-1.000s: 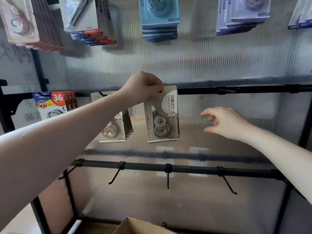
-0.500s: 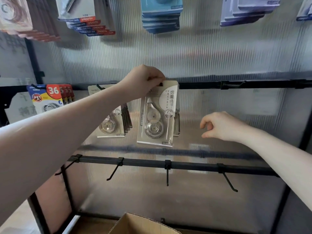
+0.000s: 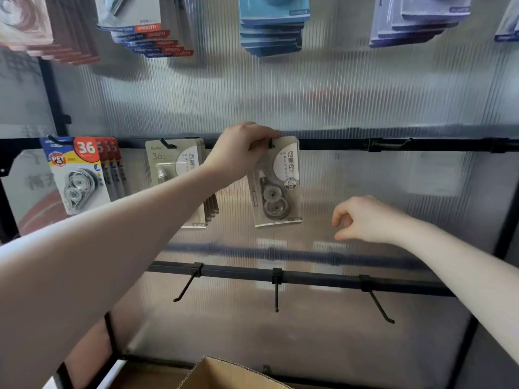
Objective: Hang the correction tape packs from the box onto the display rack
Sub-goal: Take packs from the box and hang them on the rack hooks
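While left hand (image 3: 241, 150) pinches top, beige pack (image 3: 276, 186) hangs upright.

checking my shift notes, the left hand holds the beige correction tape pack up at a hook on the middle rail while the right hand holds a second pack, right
Not quite. The head view shows the right hand holding nothing, its fingers loosely curled in the air. The rest stands: the left hand holds the beige correction tape pack by its top at a black hook on the middle rail.
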{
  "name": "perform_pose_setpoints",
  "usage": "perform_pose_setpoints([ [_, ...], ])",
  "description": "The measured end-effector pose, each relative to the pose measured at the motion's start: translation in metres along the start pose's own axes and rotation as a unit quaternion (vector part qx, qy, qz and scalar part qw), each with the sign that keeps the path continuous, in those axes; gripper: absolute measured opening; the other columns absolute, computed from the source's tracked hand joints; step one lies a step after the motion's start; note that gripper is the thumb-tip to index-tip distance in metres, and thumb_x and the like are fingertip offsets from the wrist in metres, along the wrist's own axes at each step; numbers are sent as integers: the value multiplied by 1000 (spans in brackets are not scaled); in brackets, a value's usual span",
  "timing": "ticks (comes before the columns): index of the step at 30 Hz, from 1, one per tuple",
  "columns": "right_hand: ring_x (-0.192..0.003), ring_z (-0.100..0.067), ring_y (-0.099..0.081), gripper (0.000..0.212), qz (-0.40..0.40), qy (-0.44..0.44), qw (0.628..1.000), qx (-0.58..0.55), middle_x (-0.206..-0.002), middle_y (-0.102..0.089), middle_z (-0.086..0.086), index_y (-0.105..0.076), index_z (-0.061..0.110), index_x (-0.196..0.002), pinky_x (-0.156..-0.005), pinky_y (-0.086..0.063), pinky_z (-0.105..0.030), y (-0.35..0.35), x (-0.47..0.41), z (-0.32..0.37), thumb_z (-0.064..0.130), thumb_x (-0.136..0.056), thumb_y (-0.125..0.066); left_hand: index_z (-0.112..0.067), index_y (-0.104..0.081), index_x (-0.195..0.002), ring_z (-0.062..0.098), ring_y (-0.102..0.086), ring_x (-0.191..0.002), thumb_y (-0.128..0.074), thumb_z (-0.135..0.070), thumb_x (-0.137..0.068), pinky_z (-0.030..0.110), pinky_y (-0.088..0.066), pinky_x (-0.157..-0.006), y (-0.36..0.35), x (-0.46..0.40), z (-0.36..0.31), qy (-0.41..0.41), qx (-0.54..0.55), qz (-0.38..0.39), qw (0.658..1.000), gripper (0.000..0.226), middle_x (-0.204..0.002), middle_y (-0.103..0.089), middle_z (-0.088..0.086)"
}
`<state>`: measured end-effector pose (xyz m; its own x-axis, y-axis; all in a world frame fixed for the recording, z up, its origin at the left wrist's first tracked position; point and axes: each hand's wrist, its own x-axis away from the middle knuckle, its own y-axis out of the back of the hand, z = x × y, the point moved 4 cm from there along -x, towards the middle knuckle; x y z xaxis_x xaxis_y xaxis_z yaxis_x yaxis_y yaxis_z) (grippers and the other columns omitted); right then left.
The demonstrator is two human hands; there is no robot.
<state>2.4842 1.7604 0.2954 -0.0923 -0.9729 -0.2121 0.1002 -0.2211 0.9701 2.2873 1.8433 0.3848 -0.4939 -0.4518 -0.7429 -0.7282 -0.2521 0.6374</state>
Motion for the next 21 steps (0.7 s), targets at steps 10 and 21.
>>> perform_pose_setpoints([
  [10, -89, -13, -50, 21, 10, -6, 1000, 1, -93, -50, 8, -64, 20, -104, -68, -38, -24, -22, -3, 7, 26, -84, -66, -22, -56, -127, 23, -55, -103, -53, -13, -90, 33, -44, -88, -5, 8, -3, 5, -82, -13, 997, 38, -116, -56, 6],
  [21, -94, -21, -56, 22, -23, -32, 999, -34, -102, -62, 3, -63, 27, -107, -80, -50, -35, -68, 14, 29, 29, -85, -63, -10, -48, -130, 28, -44, -117, -70, -15, -77, 39, -37, -98, -14, 135, 26, -15, -142, -30, 989, 57, -126, -51, 10],
])
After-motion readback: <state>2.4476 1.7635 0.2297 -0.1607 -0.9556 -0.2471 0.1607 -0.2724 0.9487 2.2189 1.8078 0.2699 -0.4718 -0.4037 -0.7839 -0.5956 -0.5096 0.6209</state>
